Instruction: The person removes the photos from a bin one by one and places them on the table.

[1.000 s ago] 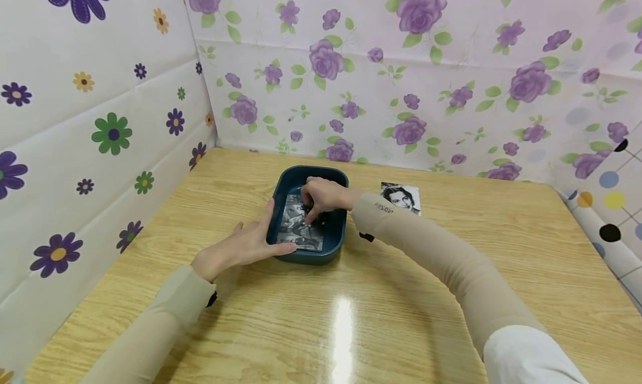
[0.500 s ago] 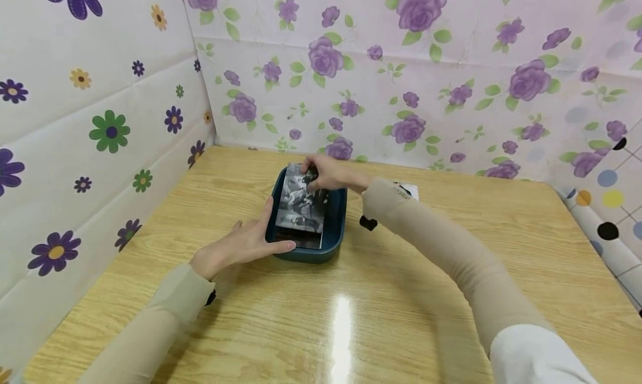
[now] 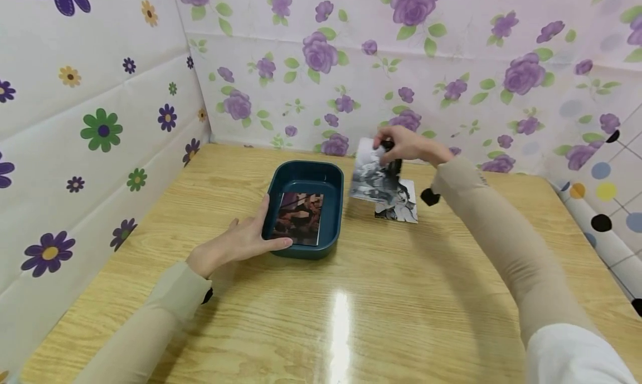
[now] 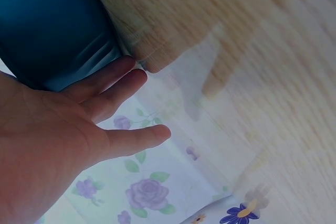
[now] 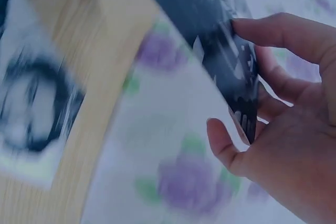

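Observation:
My right hand pinches a black-and-white photo by its upper edge, tilted above the table to the right of the tray. In the right wrist view the thumb lies on the face of the held photo, with fingers behind it. Beneath, a black-and-white portrait photo lies on the table, partly covered in the head view. My left hand spreads along the near left corner of the dark blue tray, thumb at its front rim, fingers along its side. A dark colour photo lies inside the tray.
The wooden table meets a rose-patterned wall covering just behind the tray. A flower-print covering borders the left side, and a dotted one the right.
My right hand has lifted the black-and-white photo out of the tray and carried it right, over the portrait photo. The colour photo beneath is uncovered. My left hand stays at the tray.

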`<control>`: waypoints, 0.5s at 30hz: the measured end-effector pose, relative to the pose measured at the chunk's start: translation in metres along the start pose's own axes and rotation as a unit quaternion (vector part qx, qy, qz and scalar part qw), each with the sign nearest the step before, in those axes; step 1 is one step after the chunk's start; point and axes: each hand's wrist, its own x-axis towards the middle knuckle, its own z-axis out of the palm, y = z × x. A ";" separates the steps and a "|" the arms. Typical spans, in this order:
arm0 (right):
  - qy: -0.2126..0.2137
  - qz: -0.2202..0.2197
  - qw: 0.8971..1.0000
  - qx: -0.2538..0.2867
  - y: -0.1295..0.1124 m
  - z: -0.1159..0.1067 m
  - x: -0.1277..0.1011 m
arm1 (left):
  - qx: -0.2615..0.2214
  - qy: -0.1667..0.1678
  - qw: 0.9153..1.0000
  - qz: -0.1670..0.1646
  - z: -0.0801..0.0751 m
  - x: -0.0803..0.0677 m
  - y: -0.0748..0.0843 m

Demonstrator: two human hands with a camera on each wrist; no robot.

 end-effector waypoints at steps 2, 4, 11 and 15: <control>-0.003 0.019 1.000 -0.011 0.020 -0.009 -0.014 | -0.001 0.001 1.000 0.001 0.001 0.000 0.000; -0.011 0.040 0.999 -0.015 0.039 -0.018 -0.028 | -0.002 0.001 1.000 0.000 0.001 0.000 -0.001; -0.051 0.092 0.994 -0.036 0.086 -0.034 -0.066 | 0.002 0.005 1.000 -0.001 0.000 0.001 -0.001; -0.055 0.107 0.991 -0.058 0.105 -0.030 -0.075 | 0.004 0.002 1.000 -0.001 0.001 0.001 0.000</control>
